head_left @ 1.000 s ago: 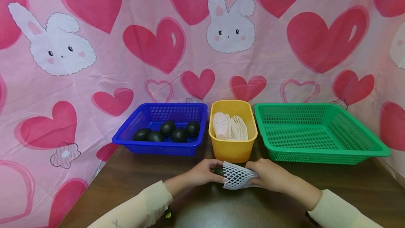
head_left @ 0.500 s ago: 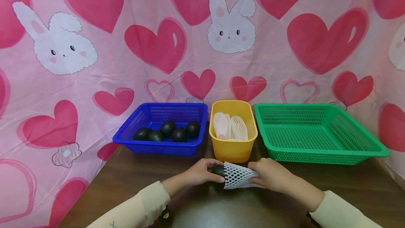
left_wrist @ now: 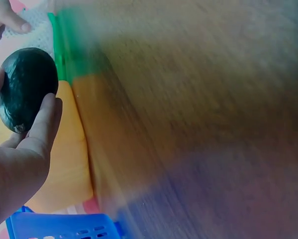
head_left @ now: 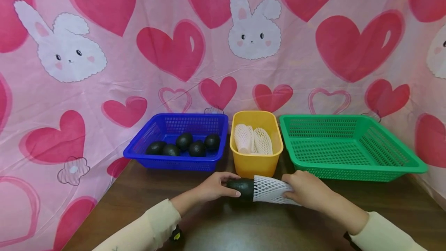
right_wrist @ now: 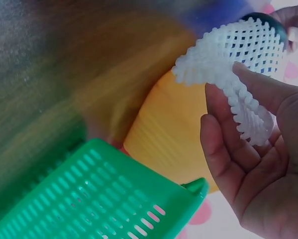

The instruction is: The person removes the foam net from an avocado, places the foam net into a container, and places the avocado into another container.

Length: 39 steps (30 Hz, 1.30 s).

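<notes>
A dark avocado (head_left: pixel 242 189) is gripped at its left end by my left hand (head_left: pixel 213 187), thumb in front and fingers behind. In the left wrist view the avocado (left_wrist: pixel 28 89) sits between thumb and fingers of the left hand (left_wrist: pixel 24 154). My right hand (head_left: pixel 308 189) pinches the gathered end of a white foam net sleeve (head_left: pixel 271 189). The sleeve's open mouth covers the avocado's right end; in the right wrist view dark skin shows through the mesh of the net sleeve (right_wrist: pixel 248 45), and the right hand (right_wrist: pixel 258 169) pinches it between thumb and fingers.
Behind the hands stands a yellow bin (head_left: pixel 257 165) with several foam net sleeves (head_left: pixel 263 141). To its left, a blue basket (head_left: pixel 174 162) holds several avocados (head_left: pixel 184 141). A green basket (head_left: pixel 348 165) is on the right. All stand on a brown wooden table (head_left: pixel 244 227) before a pink heart-patterned cloth (head_left: pixel 209 61).
Both hands have risen slightly. The right hand has moved right with the sleeve and the left hand slightly left, so more of the avocado shows outside the net than before.
</notes>
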Each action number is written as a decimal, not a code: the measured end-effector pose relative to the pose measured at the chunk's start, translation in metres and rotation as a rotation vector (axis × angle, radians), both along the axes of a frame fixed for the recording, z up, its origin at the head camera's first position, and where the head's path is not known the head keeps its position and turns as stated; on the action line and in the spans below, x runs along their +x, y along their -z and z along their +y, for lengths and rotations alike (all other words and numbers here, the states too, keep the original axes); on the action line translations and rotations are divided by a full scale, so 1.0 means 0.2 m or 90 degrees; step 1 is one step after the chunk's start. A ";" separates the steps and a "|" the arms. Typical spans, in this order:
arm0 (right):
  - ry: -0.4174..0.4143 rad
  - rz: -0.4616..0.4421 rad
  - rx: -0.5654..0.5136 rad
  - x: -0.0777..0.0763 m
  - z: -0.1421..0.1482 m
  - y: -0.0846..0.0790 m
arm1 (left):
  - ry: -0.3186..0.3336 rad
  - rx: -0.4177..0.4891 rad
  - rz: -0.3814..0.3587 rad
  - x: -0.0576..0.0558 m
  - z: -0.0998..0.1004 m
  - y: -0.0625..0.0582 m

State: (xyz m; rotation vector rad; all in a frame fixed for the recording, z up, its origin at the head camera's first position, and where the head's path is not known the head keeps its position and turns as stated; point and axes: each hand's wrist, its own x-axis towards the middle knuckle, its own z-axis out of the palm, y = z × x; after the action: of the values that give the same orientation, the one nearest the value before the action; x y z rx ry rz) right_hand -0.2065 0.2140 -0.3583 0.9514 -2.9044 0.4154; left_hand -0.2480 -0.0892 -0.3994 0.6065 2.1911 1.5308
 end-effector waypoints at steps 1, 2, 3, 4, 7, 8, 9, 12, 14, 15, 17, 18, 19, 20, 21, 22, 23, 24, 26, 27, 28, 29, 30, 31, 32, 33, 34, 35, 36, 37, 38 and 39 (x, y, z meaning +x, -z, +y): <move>0.007 0.002 0.002 0.01 0.00 -0.01 | 0.000 0.002 0.000 0.00 0.00 0.00; 0.015 0.006 0.006 0.01 0.00 -0.02 | 0.001 0.002 0.001 0.00 -0.01 0.00; 0.025 0.007 0.009 0.01 0.01 -0.03 | 0.001 0.002 0.002 0.00 -0.01 0.00; 0.035 0.010 0.014 0.02 0.01 -0.04 | 0.002 0.004 0.002 0.00 -0.02 0.00; 0.055 0.025 0.024 0.04 0.01 -0.08 | 0.003 0.007 0.002 -0.01 -0.03 0.00; 0.060 0.031 0.025 0.05 0.02 -0.10 | 0.002 0.008 0.004 0.00 -0.04 0.00; 0.062 0.036 0.025 0.06 0.02 -0.11 | 0.001 0.008 0.005 0.00 -0.04 0.00; 0.059 0.052 0.014 0.08 0.02 -0.16 | -0.004 0.002 0.013 0.00 -0.06 -0.01; 0.055 0.055 0.004 0.09 0.02 -0.19 | -0.006 -0.002 0.017 0.00 -0.07 -0.01; 0.053 0.056 -0.003 0.10 0.02 -0.21 | -0.006 -0.004 0.019 0.00 -0.07 -0.01; 0.052 0.057 -0.014 0.11 0.02 -0.24 | -0.006 -0.008 0.020 0.00 -0.07 -0.01; 0.052 0.056 -0.019 0.11 0.02 -0.26 | -0.005 -0.009 0.020 0.00 -0.08 -0.01; 0.054 0.055 -0.026 0.11 0.02 -0.27 | -0.004 -0.010 0.020 0.00 -0.08 -0.01; 0.054 0.057 -0.034 0.10 0.01 -0.29 | -0.003 -0.012 0.021 0.00 -0.08 -0.01; 0.058 0.056 -0.042 0.10 0.01 -0.30 | -0.003 -0.013 0.021 0.00 -0.08 -0.01; 0.061 0.057 -0.049 0.10 0.01 -0.32 | -0.002 -0.014 0.020 0.00 -0.08 -0.01; 0.065 0.059 -0.057 0.09 0.00 -0.34 | 0.000 -0.014 0.021 0.00 -0.08 -0.01; 0.069 0.064 -0.066 0.08 0.00 -0.35 | 0.000 -0.015 0.020 0.00 -0.08 -0.01; 0.077 0.078 -0.085 0.06 -0.01 -0.38 | 0.000 -0.013 0.017 0.00 -0.08 -0.02; 0.085 0.083 -0.093 0.05 -0.02 -0.40 | -0.001 -0.013 0.017 0.00 -0.09 -0.02; 0.090 0.092 -0.099 0.03 -0.03 -0.41 | -0.001 -0.013 0.016 0.00 -0.09 -0.02; 0.097 0.096 -0.107 0.02 -0.03 -0.42 | -0.001 -0.013 0.016 0.01 -0.09 -0.02; 0.105 0.099 -0.112 0.00 -0.04 -0.43 | -0.002 -0.014 0.016 0.01 -0.09 -0.03; 0.115 0.100 -0.117 -0.02 -0.05 -0.45 | -0.003 -0.016 0.017 0.01 -0.09 -0.03; 0.126 0.102 -0.118 -0.04 -0.05 -0.46 | -0.004 -0.018 0.019 0.01 -0.09 -0.03; 0.137 0.106 -0.116 -0.06 -0.06 -0.47 | -0.005 -0.022 0.020 0.01 -0.09 -0.03; 0.150 0.109 -0.114 -0.08 -0.07 -0.48 | -0.007 -0.025 0.019 0.01 -0.09 -0.03; 0.162 0.111 -0.113 -0.09 -0.08 -0.48 | -0.007 -0.025 0.019 0.01 -0.10 -0.03; 0.173 0.113 -0.112 -0.11 -0.08 -0.49 | -0.007 -0.027 0.019 0.01 -0.10 -0.03; 0.185 0.115 -0.112 -0.13 -0.09 -0.50 | -0.007 -0.028 0.019 0.01 -0.10 -0.03; 0.198 0.113 -0.113 -0.15 -0.10 -0.50 | -0.006 -0.029 0.020 0.01 -0.10 -0.03; 0.210 0.112 -0.117 -0.17 -0.11 -0.50 | -0.006 -0.029 0.021 0.01 -0.10 -0.03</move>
State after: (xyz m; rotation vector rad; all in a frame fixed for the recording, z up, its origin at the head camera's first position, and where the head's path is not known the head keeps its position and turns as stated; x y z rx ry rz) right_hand -0.2413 0.1923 -0.2576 0.4471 -2.7334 0.5305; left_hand -0.2457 -0.1096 -0.3938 0.6109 2.2507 1.4812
